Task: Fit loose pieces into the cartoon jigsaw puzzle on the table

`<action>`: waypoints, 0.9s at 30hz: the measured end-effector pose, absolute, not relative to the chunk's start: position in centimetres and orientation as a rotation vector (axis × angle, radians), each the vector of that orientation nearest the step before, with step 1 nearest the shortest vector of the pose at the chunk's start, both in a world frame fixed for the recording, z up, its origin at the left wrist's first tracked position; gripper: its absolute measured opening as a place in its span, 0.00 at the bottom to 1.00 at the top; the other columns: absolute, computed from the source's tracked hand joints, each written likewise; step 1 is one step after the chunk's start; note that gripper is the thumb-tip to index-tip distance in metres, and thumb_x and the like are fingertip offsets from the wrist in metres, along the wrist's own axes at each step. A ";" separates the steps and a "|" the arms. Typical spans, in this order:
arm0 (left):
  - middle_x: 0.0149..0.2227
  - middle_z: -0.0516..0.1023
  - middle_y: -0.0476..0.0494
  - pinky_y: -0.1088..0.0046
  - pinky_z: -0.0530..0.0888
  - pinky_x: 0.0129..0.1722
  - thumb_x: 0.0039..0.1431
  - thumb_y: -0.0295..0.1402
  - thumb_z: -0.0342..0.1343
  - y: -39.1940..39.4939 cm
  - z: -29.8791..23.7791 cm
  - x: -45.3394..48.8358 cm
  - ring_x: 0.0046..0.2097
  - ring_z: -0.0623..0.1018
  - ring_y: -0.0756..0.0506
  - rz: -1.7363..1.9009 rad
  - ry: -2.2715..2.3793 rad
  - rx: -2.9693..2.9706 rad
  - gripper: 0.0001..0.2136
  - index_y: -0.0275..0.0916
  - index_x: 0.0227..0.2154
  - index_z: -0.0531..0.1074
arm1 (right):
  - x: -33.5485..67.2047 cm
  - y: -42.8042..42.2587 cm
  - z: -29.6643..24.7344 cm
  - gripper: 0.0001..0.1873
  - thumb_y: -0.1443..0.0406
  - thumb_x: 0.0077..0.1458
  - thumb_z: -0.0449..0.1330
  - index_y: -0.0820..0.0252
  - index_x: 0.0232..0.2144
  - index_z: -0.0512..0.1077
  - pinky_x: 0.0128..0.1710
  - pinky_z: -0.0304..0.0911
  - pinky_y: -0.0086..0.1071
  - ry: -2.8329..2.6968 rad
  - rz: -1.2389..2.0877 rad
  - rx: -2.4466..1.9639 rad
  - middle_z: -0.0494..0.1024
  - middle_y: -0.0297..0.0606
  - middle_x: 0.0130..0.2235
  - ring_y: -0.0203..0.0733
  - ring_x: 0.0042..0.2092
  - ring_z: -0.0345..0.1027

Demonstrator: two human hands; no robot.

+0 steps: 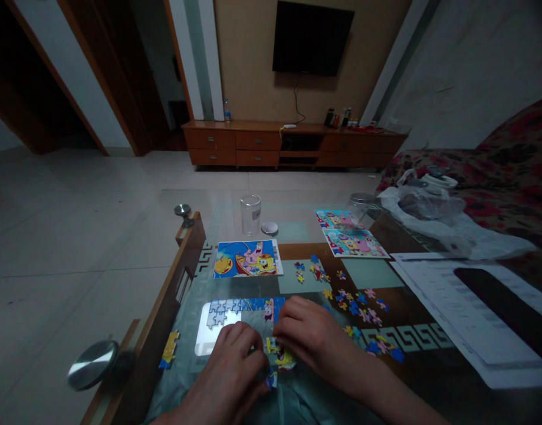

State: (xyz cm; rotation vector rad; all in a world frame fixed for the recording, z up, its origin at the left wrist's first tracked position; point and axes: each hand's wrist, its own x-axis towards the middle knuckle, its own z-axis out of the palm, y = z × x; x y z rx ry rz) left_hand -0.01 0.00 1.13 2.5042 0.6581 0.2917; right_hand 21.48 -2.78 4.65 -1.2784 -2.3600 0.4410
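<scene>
My right hand (312,333) has its fingers curled and closed at the edge of a small cluster of joined jigsaw puzzle pieces (285,358), yellow and green. Just left of that cluster is my left hand (235,363), fingers bent and closed; whatever they hold is hidden. A blue-and-yellow puzzle piece (272,379) shows beside its thumb side. Beyond both hands lies a partly assembled puzzle (248,304), with a blue top strip and a pink figure, on a white board (204,339). Loose puzzle pieces (354,304) are scattered to the right.
A glass tabletop carries a reference picture (248,258), two more pictures (354,242), a glass cup (251,215) and a white lid (269,228). Papers (434,307) with a black phone-like slab (505,307) lie right, near a plastic bag (430,212). Joined yellow pieces (169,349) sit at the left edge.
</scene>
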 end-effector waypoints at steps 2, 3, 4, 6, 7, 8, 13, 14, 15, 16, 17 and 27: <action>0.42 0.70 0.45 0.62 0.66 0.40 0.55 0.26 0.52 -0.1 1.0 0.0 0.43 0.67 0.42 0.319 0.679 2.507 0.05 0.41 0.34 0.65 | 21.6 -2.8 4.6 0.05 0.72 0.62 0.56 0.60 0.34 0.71 0.37 0.56 0.33 -2.358 0.420 -1.275 0.73 0.36 0.38 0.40 0.39 0.63; 0.42 0.69 0.45 0.62 0.66 0.39 0.54 0.25 0.52 -0.1 0.9 0.0 0.42 0.67 0.42 0.340 0.689 2.514 0.06 0.41 0.34 0.64 | 21.6 -2.8 4.6 0.06 0.72 0.62 0.56 0.60 0.34 0.71 0.36 0.56 0.33 -2.358 0.412 -1.276 0.73 0.36 0.37 0.40 0.39 0.63; 0.41 0.69 0.45 0.63 0.66 0.39 0.53 0.25 0.52 -0.1 0.7 0.0 0.42 0.67 0.42 0.365 0.696 2.524 0.07 0.41 0.34 0.64 | 21.6 -2.8 4.6 0.06 0.72 0.62 0.56 0.60 0.34 0.71 0.36 0.57 0.33 -2.360 0.406 -1.279 0.73 0.36 0.37 0.40 0.39 0.63; 0.40 0.69 0.45 0.63 0.66 0.38 0.52 0.24 0.52 -0.2 0.5 0.0 0.41 0.67 0.42 0.423 0.696 2.547 0.07 0.42 0.34 0.63 | 21.6 -2.9 4.7 0.07 0.72 0.63 0.56 0.60 0.34 0.72 0.36 0.57 0.33 -2.360 0.398 -1.287 0.73 0.36 0.36 0.40 0.38 0.63; 0.40 0.69 0.45 0.64 0.66 0.38 0.53 0.24 0.52 -0.2 0.4 0.0 0.41 0.67 0.42 0.448 0.693 2.557 0.07 0.42 0.34 0.63 | 21.6 -2.9 4.7 0.07 0.72 0.63 0.56 0.60 0.34 0.72 0.36 0.57 0.33 -2.360 0.399 -1.296 0.73 0.36 0.36 0.40 0.38 0.63; 0.40 0.69 0.45 0.64 0.65 0.37 0.53 0.25 0.51 -0.2 0.3 0.0 0.41 0.67 0.43 0.466 0.685 2.566 0.07 0.42 0.34 0.63 | 21.6 -2.9 4.8 0.07 0.72 0.63 0.56 0.60 0.34 0.72 0.36 0.57 0.33 -2.359 0.400 -1.305 0.73 0.37 0.36 0.40 0.39 0.63; 0.39 0.69 0.45 0.66 0.64 0.35 0.55 0.23 0.47 -0.1 0.1 -0.1 0.39 0.67 0.43 0.528 0.651 2.593 0.08 0.42 0.34 0.63 | 21.5 -3.0 4.9 0.06 0.71 0.62 0.57 0.61 0.33 0.72 0.36 0.58 0.33 -2.377 0.415 -1.346 0.74 0.37 0.37 0.41 0.39 0.64; 0.39 0.69 0.45 0.66 0.64 0.35 0.54 0.22 0.47 0.0 0.1 -0.1 0.39 0.67 0.44 0.547 0.648 2.591 0.09 0.42 0.35 0.63 | 21.6 -3.0 4.9 0.06 0.72 0.62 0.56 0.61 0.33 0.72 0.36 0.57 0.33 -2.381 0.418 -1.346 0.74 0.37 0.37 0.41 0.39 0.64; 0.39 0.69 0.45 0.66 0.64 0.35 0.54 0.22 0.47 0.0 0.1 -0.1 0.39 0.67 0.44 0.557 0.650 2.588 0.09 0.43 0.35 0.63 | 21.6 -3.0 4.9 0.06 0.72 0.62 0.56 0.60 0.33 0.72 0.36 0.57 0.33 -2.382 0.421 -1.345 0.74 0.37 0.37 0.41 0.39 0.64; 0.39 0.69 0.45 0.66 0.64 0.36 0.55 0.22 0.47 0.0 0.3 -0.1 0.39 0.67 0.43 0.561 0.654 2.586 0.09 0.42 0.36 0.63 | 21.6 -3.0 4.8 0.06 0.72 0.63 0.56 0.60 0.34 0.72 0.37 0.57 0.33 -2.381 0.422 -1.346 0.74 0.37 0.37 0.41 0.39 0.64; 0.39 0.69 0.45 0.66 0.64 0.37 0.55 0.23 0.48 0.0 0.4 -0.1 0.40 0.67 0.43 0.550 0.657 2.588 0.08 0.42 0.36 0.63 | 21.7 -3.0 4.8 0.06 0.72 0.63 0.56 0.60 0.34 0.72 0.36 0.57 0.33 -2.378 0.425 -1.347 0.74 0.37 0.37 0.41 0.39 0.64; 0.39 0.71 0.45 0.64 0.64 0.37 0.44 0.36 0.69 0.1 1.6 -0.7 0.40 0.68 0.41 0.466 0.695 2.755 0.18 0.41 0.34 0.66 | 21.7 -3.1 4.6 0.05 0.71 0.63 0.57 0.61 0.35 0.72 0.37 0.56 0.33 -2.365 0.433 -1.360 0.74 0.36 0.37 0.40 0.39 0.64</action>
